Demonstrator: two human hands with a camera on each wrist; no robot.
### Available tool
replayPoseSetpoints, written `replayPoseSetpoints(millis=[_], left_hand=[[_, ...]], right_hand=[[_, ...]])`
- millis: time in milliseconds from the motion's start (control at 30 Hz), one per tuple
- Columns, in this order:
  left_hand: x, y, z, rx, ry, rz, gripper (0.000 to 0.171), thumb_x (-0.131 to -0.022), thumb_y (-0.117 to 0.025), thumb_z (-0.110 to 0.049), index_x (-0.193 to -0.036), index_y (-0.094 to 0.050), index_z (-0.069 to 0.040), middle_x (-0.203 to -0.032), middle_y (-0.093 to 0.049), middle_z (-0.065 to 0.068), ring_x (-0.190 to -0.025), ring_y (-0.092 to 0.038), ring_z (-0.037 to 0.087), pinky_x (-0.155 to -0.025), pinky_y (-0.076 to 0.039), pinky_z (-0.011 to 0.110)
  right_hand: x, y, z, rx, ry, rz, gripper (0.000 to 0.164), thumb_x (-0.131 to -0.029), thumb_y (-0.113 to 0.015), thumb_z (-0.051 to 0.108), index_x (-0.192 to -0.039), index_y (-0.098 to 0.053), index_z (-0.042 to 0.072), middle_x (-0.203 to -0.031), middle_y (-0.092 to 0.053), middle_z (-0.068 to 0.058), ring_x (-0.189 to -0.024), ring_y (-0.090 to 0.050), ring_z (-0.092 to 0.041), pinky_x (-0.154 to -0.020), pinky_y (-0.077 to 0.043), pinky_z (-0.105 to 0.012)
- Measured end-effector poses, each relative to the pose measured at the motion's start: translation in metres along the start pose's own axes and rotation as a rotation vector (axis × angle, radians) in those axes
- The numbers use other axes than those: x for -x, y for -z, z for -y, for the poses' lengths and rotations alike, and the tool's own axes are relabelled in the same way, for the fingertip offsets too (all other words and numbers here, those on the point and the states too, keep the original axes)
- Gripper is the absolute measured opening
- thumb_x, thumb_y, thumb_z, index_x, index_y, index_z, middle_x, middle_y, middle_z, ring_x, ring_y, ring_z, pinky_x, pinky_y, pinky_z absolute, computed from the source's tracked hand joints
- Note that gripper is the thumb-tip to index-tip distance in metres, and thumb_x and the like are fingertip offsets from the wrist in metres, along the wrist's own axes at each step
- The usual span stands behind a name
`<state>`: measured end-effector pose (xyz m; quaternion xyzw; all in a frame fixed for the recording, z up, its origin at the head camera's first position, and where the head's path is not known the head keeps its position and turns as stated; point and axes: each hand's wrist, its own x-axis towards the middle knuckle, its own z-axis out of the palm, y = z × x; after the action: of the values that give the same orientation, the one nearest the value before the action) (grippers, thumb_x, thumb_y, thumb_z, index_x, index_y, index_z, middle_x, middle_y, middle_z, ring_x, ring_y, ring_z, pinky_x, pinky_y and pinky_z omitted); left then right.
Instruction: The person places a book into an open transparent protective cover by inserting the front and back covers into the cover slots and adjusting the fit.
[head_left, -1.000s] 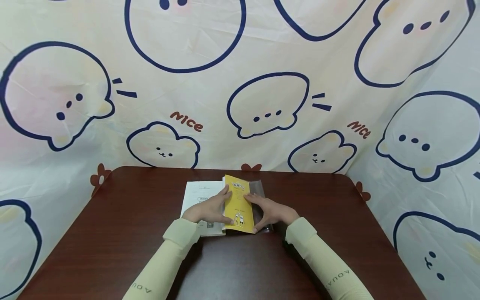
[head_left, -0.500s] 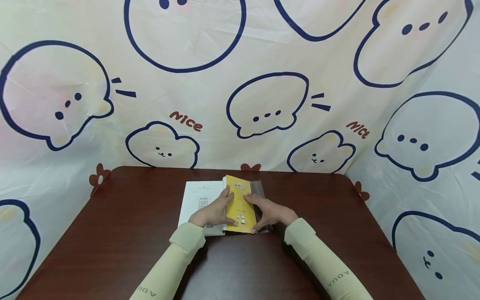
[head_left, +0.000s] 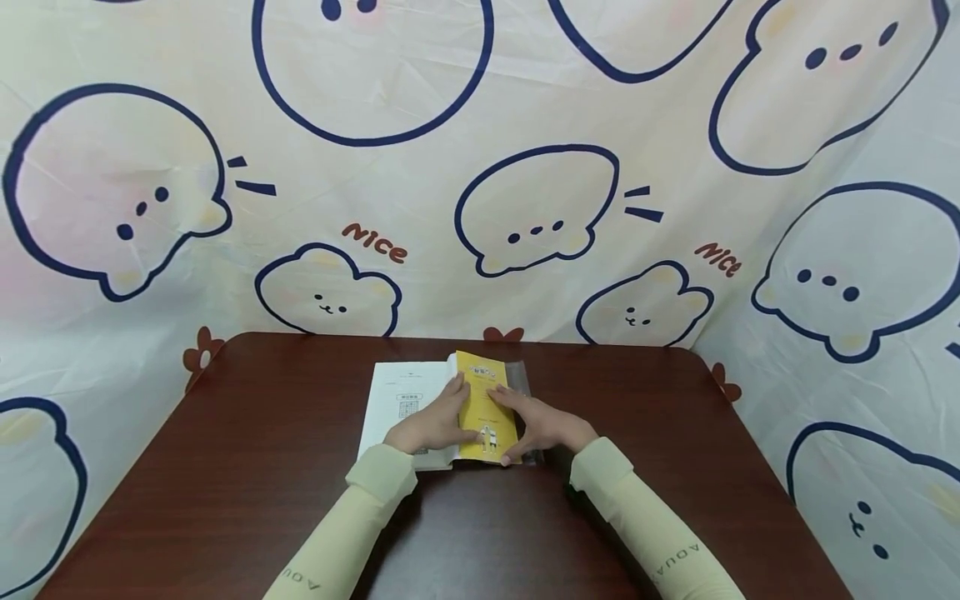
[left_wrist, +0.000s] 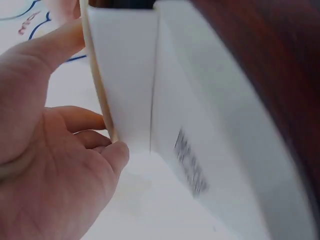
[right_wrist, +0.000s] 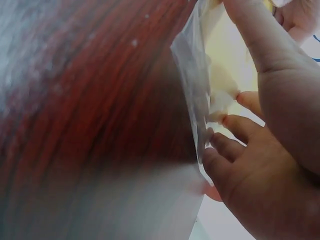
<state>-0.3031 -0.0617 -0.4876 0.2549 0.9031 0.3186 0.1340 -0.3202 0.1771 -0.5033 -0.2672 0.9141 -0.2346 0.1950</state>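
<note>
A yellow-covered book point(head_left: 487, 408) lies in the head view, with small figures printed near its lower edge. To its left spreads a white panel point(head_left: 405, 392) bearing a printed square code, also seen as a white panel point(left_wrist: 187, 110) in the left wrist view. Clear plastic point(head_left: 517, 379) shows beyond the book's right side. My left hand point(head_left: 435, 421) holds the book's left edge, thumb and fingers spread along it. From the opposite side my right hand point(head_left: 543, 423) grips the right edge, its fingertips touching the clear plastic point(right_wrist: 192, 85) in the right wrist view.
A dark brown wooden table point(head_left: 225, 467) carries everything. Behind it and at both sides hangs a pale cloth point(head_left: 420, 183) with cartoon outlines, close to the table's far edge.
The left hand has shifted slightly to the right, and the yellow book has moved a little right with it. The right hand stays almost in place.
</note>
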Motion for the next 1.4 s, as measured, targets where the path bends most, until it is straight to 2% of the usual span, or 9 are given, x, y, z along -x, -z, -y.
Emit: replayPoseSetpoints(millis=[100,233,467,600,767,867,1067,1200,1400], left_hand=[[0.003,0.004,0.004,0.005,-0.002,-0.021,0.091,-0.094,-0.074,-0.026,-0.156,-0.02,0.013,-0.168,-0.003,0.028,-0.157,-0.007,0.038,-0.124,-0.021,0.049],[0.005,0.005,0.009,0.04,-0.013,-0.012,0.087,-0.096,-0.07,-0.023,-0.156,-0.019,0.013,-0.167,-0.004,0.028,-0.156,-0.009,0.039,-0.124,-0.02,0.049],[0.004,-0.001,0.005,0.087,-0.006,-0.005,0.083,-0.097,-0.069,-0.015,-0.156,-0.018,0.014,-0.167,0.0,0.028,-0.157,-0.004,0.038,-0.125,-0.016,0.049],[0.002,-0.005,0.002,0.071,0.005,0.023,0.082,-0.098,-0.067,-0.013,-0.156,-0.016,0.014,-0.167,0.002,0.029,-0.157,-0.002,0.039,-0.125,-0.014,0.049],[-0.001,-0.006,0.0,0.022,-0.021,0.04,0.078,-0.1,-0.063,-0.014,-0.155,-0.017,0.016,-0.166,0.002,0.032,-0.156,-0.001,0.04,-0.125,-0.014,0.049],[0.001,-0.003,-0.001,0.009,-0.02,0.033,0.078,-0.101,-0.063,-0.016,-0.155,-0.016,0.015,-0.166,0.0,0.032,-0.156,-0.004,0.04,-0.125,-0.015,0.048],[0.007,0.003,-0.003,-0.008,0.025,0.005,0.08,-0.102,-0.062,-0.021,-0.154,-0.015,0.017,-0.165,-0.004,0.034,-0.155,-0.01,0.042,-0.124,-0.02,0.05],[0.008,0.002,-0.005,0.001,0.007,0.01,0.077,-0.103,-0.06,-0.018,-0.153,-0.015,0.02,-0.163,-0.007,0.037,-0.154,-0.013,0.044,-0.123,-0.021,0.051],[0.007,-0.005,-0.007,0.004,-0.004,0.015,0.079,-0.101,-0.059,-0.013,-0.152,-0.011,0.022,-0.162,-0.001,0.04,-0.154,-0.009,0.044,-0.123,-0.021,0.051]], right_hand=[[0.0,-0.001,0.001,-0.021,0.003,0.003,0.116,-0.075,-0.092,0.036,-0.164,-0.02,0.019,-0.171,-0.013,-0.008,-0.157,-0.015,-0.03,-0.123,-0.025,-0.051],[0.0,-0.001,0.002,-0.03,0.004,0.001,0.116,-0.075,-0.092,0.035,-0.164,-0.02,0.019,-0.171,-0.012,-0.007,-0.157,-0.015,-0.029,-0.122,-0.028,-0.05],[-0.001,-0.002,0.005,-0.01,0.041,-0.014,0.114,-0.075,-0.092,0.036,-0.164,-0.022,0.017,-0.171,-0.014,-0.008,-0.157,-0.015,-0.028,-0.122,-0.028,-0.047],[-0.004,-0.005,0.008,0.017,0.061,-0.014,0.113,-0.076,-0.091,0.038,-0.163,-0.023,0.015,-0.171,-0.016,-0.009,-0.157,-0.016,-0.028,-0.123,-0.027,-0.046],[-0.006,-0.004,0.011,0.016,0.061,-0.013,0.113,-0.076,-0.091,0.037,-0.163,-0.023,0.012,-0.171,-0.015,-0.01,-0.158,-0.014,-0.028,-0.123,-0.026,-0.048],[-0.007,-0.003,0.012,0.007,0.062,-0.009,0.113,-0.077,-0.09,0.038,-0.163,-0.022,0.012,-0.171,-0.014,-0.01,-0.158,-0.013,-0.027,-0.123,-0.025,-0.047],[-0.008,-0.003,0.015,-0.019,0.077,-0.003,0.111,-0.079,-0.088,0.038,-0.164,-0.02,0.014,-0.172,-0.011,-0.008,-0.158,-0.011,-0.026,-0.124,-0.023,-0.046],[-0.008,-0.003,0.018,-0.034,0.076,-0.005,0.111,-0.079,-0.088,0.038,-0.164,-0.021,0.015,-0.171,-0.012,-0.008,-0.158,-0.011,-0.026,-0.124,-0.023,-0.046],[-0.009,-0.003,0.023,-0.033,0.077,-0.007,0.111,-0.079,-0.088,0.04,-0.164,-0.022,0.013,-0.171,-0.014,-0.011,-0.158,-0.012,-0.028,-0.124,-0.023,-0.048]])
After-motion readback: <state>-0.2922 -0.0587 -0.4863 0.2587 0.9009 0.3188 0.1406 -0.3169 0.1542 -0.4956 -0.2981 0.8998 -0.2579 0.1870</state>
